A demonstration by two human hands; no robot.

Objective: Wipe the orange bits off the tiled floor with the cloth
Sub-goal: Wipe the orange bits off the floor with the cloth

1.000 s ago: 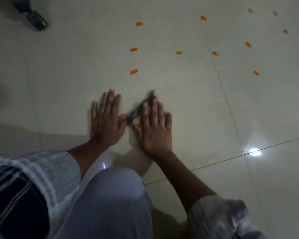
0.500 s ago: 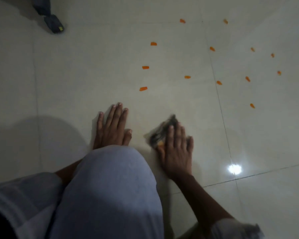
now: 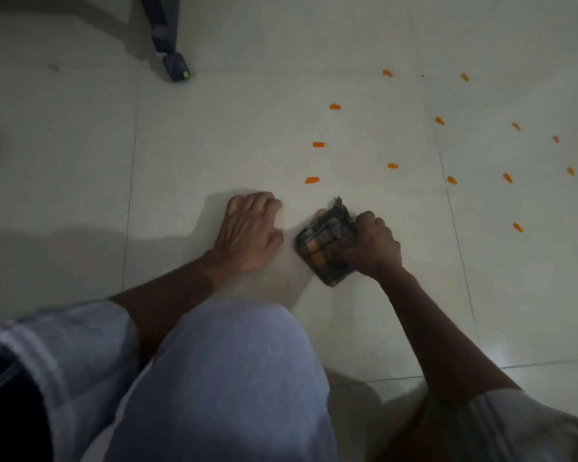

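The right hand is clamped on the cloth, and the nearest orange bit lies just ahead of it on the tiled floor.

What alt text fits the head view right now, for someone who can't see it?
The right hand grips a folded dark cloth against the pale tiled floor, while the left hand rests on the floor beside it. About a dozen orange bits lie scattered beyond the cloth.
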